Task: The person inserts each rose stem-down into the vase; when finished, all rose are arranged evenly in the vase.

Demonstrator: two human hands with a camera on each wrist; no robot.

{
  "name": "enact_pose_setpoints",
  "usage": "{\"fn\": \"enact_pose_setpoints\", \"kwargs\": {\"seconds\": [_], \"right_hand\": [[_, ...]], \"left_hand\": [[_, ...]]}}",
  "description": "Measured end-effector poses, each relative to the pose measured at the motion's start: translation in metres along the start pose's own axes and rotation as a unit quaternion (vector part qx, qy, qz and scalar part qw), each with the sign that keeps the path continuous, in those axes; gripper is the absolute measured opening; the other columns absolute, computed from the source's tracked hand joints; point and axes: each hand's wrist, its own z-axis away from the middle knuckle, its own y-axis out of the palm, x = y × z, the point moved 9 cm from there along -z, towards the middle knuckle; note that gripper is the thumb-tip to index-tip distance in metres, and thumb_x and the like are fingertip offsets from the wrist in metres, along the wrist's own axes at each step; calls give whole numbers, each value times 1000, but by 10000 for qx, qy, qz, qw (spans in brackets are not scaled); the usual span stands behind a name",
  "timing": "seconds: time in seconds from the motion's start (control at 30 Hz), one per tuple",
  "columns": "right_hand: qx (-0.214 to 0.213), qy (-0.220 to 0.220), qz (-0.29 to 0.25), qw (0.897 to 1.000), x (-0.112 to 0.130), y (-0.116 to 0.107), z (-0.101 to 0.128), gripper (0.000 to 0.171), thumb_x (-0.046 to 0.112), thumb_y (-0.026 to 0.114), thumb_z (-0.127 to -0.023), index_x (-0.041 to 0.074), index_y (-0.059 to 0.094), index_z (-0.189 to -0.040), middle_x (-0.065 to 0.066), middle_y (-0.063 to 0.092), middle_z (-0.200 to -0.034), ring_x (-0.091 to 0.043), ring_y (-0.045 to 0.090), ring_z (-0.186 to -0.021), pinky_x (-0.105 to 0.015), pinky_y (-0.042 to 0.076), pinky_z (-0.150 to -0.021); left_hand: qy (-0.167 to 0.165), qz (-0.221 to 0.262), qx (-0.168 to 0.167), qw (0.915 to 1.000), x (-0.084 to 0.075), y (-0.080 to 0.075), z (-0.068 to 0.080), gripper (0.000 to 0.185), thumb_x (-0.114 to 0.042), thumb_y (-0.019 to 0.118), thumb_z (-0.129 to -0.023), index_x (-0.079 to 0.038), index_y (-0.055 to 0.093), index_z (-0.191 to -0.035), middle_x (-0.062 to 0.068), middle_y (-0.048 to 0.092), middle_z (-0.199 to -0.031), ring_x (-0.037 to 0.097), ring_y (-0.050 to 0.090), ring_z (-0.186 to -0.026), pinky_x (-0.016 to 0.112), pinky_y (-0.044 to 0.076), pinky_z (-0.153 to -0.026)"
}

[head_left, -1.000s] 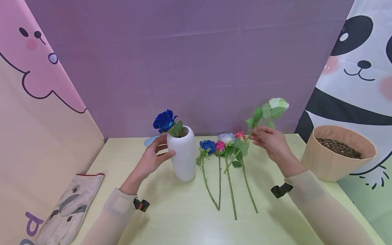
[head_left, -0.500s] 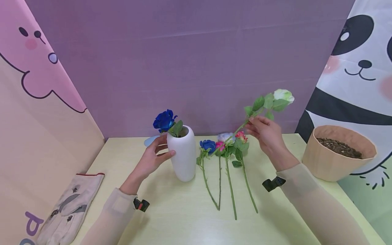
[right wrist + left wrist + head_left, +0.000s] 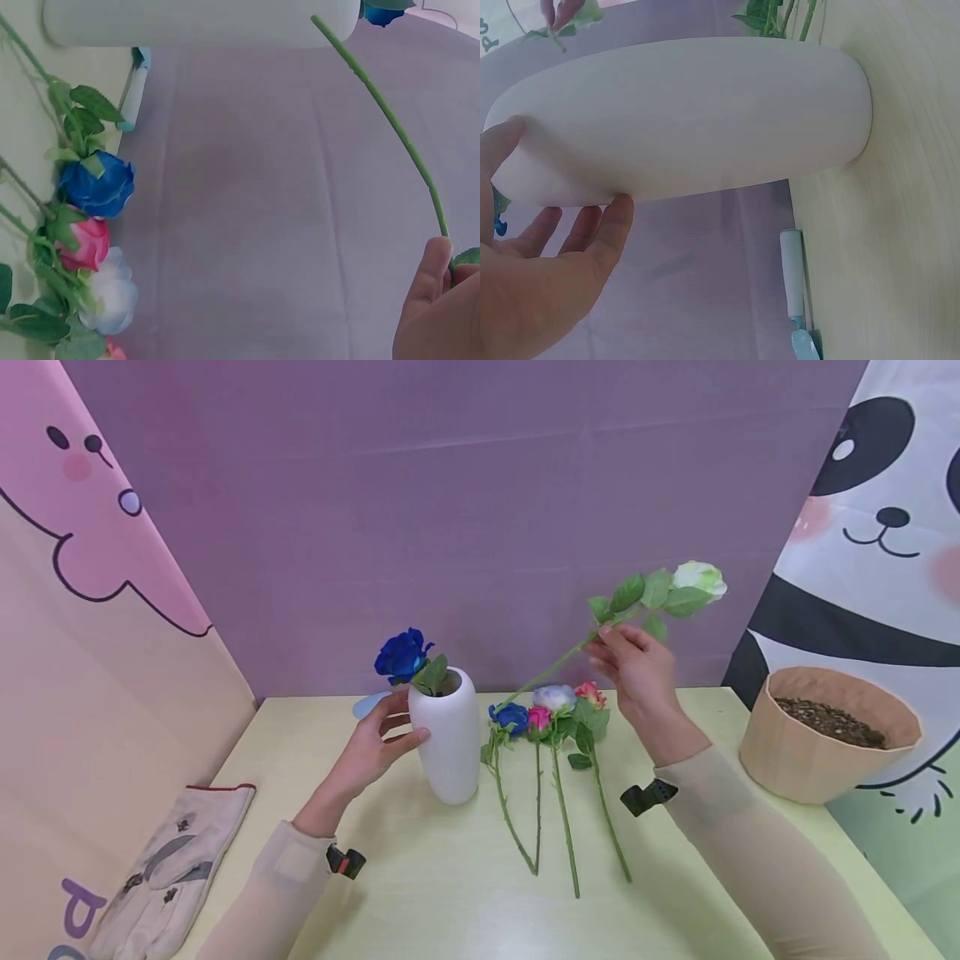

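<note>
My left hand (image 3: 380, 740) holds the upper part of a white vase (image 3: 447, 735) standing on the pale yellow table (image 3: 420, 893), thumb and fingers curved round it (image 3: 570, 247). A blue rose (image 3: 402, 654) stands in the vase. My right hand (image 3: 630, 664) pinches the green stem (image 3: 390, 120) of a white rose (image 3: 699, 577) and holds it in the air, bloom up to the right, stem end pointing down-left toward the vase. Below it several roses lie side by side on the table: blue (image 3: 511, 717), pink (image 3: 538, 718), pale blue-white (image 3: 553, 697) and red-pink (image 3: 589, 693).
A tan pot of soil (image 3: 828, 731) stands at the right edge of the table. A grey work glove (image 3: 172, 868) lies at the left front. A white-handled tool with a blue tip (image 3: 795, 292) lies behind the vase. Printed cloth panels enclose the table.
My right hand has lifted the white rose off the table, higher and a little left, its stem end swinging toward the vase. The left hand and the vase have stayed still.
</note>
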Motion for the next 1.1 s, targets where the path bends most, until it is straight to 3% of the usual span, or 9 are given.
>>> {"fn": "enact_pose_setpoints", "kwargs": {"seconds": [0.3, 0.7, 0.9, 1.1], "right_hand": [[48, 15, -239, 9997, 2, 19, -2, 21, 11, 70, -93, 4, 58, -109, -3, 67, -96, -13, 73, -80, -19, 60, -72], [40, -25, -582, 9983, 6, 39, -4, 11, 8, 69, -93, 6, 59, -98, -4, 68, -93, -14, 73, -78, -20, 61, -70], [25, -49, -450, 9990, 2, 45, -4, 13, 10, 69, -94, 6, 58, -100, -4, 65, -99, -13, 74, -80, -20, 60, -68], [58, -51, 97, 9999, -6, 53, -3, 11, 13, 65, -97, 7, 58, -103, -2, 65, -101, -11, 73, -83, -20, 60, -69]], "left_hand": [[-8, 4, 6, 10000, -2, -1, 1, 73, -35, 74, -91, -20, 36, -151, 8, 45, -149, 33, 48, -138, 50, 49, -108], [-53, -37, 11, 10000, -3, -1, 1, 73, -36, 73, -91, -21, 36, -151, 6, 45, -150, 33, 49, -138, 51, 51, -105], [-32, -49, 26, 10000, -2, 0, -1, 72, -36, 73, -92, -20, 35, -151, 7, 44, -150, 33, 49, -138, 51, 51, -106], [-62, -67, 35, 10000, -1, 0, 0, 72, -36, 73, -92, -20, 36, -151, 7, 45, -150, 33, 49, -138, 51, 51, -106]]}}
